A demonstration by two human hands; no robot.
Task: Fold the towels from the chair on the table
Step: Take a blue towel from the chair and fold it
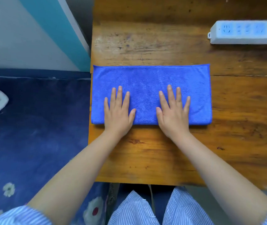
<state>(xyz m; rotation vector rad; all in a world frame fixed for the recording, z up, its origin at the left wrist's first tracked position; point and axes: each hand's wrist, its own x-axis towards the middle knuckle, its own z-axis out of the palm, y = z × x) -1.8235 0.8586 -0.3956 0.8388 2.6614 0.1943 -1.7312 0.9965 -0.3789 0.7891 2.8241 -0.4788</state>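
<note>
Your left hand (119, 111) and right hand (173, 111), fingers spread, press flat the blue towel (145, 82), apparently folded once; further folds likely remain

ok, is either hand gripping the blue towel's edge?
No. The left hand and right hand both lie flat with straight fingers on the blue towel.
</note>
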